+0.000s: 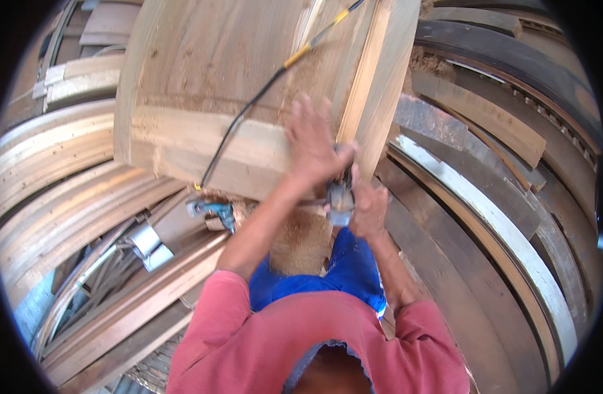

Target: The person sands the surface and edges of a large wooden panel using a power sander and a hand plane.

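A wooden panel (209,72) with a raised frame lies in front of me. My left hand (311,144) is over its near right part, fingers spread and slightly blurred. The left thumb reaches toward a small dark and metallic tool (341,197) at the panel's near right corner. My right hand (369,205) is closed around the right side of this tool; its exact kind is partly hidden by my hands and blur. A black cord (249,105) with yellow bands runs across the panel and down over its near edge.
A teal power tool (219,213) lies left of my legs, below the panel's near edge. Sawdust (301,240) covers a surface between my knees. Stacked planks (59,197) fill the left side; boards and a pale strip (492,230) lie on the right. A silvery metal piece (149,246) sits among the left planks.
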A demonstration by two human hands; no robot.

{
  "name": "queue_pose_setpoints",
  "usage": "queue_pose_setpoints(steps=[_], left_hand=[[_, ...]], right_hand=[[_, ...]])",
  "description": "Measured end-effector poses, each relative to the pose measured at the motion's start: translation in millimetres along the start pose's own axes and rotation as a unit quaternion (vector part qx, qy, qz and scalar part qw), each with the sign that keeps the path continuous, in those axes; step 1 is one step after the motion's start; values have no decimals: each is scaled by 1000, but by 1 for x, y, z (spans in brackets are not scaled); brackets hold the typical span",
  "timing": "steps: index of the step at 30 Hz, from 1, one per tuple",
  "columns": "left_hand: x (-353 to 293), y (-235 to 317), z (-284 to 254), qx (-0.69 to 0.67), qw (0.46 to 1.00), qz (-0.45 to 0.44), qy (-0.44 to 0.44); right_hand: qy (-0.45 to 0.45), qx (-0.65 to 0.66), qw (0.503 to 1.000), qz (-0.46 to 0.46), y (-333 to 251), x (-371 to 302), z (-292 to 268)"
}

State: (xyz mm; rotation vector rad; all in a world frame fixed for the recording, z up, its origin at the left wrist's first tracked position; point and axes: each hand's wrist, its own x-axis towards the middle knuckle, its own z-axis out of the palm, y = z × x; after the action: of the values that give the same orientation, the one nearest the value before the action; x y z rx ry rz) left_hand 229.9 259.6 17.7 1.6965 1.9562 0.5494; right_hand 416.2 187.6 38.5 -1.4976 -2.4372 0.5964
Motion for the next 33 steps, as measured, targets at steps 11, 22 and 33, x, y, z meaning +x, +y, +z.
queue_pose_setpoints(steps=[11, 22, 33], left_hand=[[138, 49, -19, -86, 977, 118, 156], [-88, -54, 17, 90, 939, 285, -168], [-85, -42, 24, 105, 980, 152, -67]], right_hand=[[19, 33, 973, 228, 47, 126, -58], [183, 393, 734, 523, 15, -107, -16], [294, 414, 655, 559, -21, -194, 4]])
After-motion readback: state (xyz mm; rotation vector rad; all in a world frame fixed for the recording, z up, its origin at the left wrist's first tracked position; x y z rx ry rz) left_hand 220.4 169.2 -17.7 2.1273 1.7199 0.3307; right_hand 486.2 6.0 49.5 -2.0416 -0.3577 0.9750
